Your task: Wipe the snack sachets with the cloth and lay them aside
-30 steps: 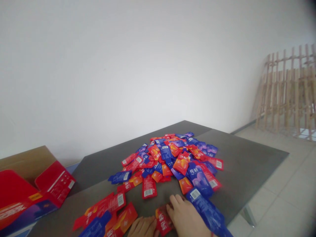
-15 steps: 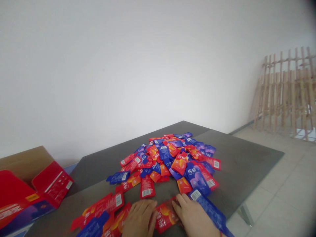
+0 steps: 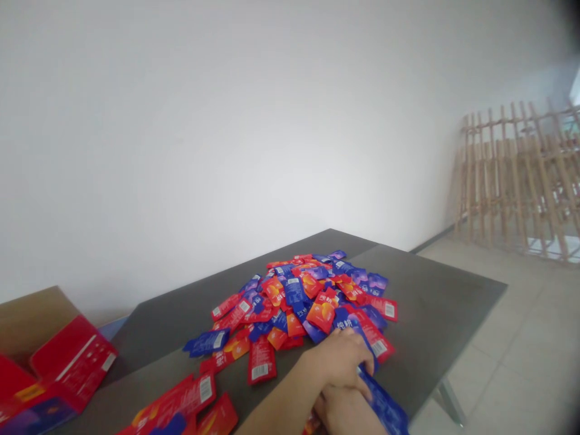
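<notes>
A heap of red and blue sachets (image 3: pixel 308 296) lies on the dark grey table (image 3: pixel 444 302). My left hand (image 3: pixel 342 356) reaches across from the lower left to the heap's near right edge, fingers curled down over a long blue sachet (image 3: pixel 385 408). My right hand (image 3: pixel 348 414) lies beneath my left wrist at the bottom edge, next to the same blue sachet. Its fingers are hidden. Several red sachets (image 3: pixel 190 393) lie loose at the near left.
An open red carton (image 3: pixel 67 362) stands at the left in front of a brown cardboard box (image 3: pixel 31 314). A wooden lattice (image 3: pixel 521 175) leans against the white wall at the right. The table's right edge drops to a tiled floor (image 3: pixel 521 362).
My left hand has crossed from the left over my right hand onto the blue sachets. The red sachet that lay between my hands is out of sight. The view has shifted slightly.
</notes>
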Demonstrator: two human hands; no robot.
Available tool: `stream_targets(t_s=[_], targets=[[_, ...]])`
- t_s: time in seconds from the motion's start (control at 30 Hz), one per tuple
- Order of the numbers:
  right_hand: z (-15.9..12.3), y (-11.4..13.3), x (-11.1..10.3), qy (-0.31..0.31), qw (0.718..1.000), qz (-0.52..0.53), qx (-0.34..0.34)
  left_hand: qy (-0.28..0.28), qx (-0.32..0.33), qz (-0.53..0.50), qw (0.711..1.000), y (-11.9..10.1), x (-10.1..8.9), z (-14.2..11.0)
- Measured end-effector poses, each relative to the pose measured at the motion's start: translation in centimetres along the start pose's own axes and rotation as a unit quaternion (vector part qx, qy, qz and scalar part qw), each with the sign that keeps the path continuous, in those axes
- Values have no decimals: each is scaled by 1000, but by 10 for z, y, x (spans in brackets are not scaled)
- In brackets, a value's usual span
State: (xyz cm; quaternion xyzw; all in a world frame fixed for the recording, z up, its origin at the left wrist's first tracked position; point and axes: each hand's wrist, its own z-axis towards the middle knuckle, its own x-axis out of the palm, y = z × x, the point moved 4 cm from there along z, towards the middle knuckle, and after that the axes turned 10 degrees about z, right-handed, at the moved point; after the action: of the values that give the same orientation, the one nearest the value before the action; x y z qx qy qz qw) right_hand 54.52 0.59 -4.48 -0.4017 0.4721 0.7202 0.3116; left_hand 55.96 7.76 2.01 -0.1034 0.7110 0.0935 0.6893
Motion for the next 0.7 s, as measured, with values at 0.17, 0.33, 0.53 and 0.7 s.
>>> stream_targets(t_s=[0.17,0.33,0.53,0.7], targets=[[14,4,-19,-3,999,-9,-33,-11,-72,11,997,14,3,-3],[5,6,-12,-19,993,-80,-86,-84,-239,52,966,54,-12,-32],[16,-1,-17,-18,992,-82,-90,-165,-369,114,907,78,-36,-56],[20,-3,-19,-11,995,-77,-69,-194,-343,111,912,37,-30,-114]])
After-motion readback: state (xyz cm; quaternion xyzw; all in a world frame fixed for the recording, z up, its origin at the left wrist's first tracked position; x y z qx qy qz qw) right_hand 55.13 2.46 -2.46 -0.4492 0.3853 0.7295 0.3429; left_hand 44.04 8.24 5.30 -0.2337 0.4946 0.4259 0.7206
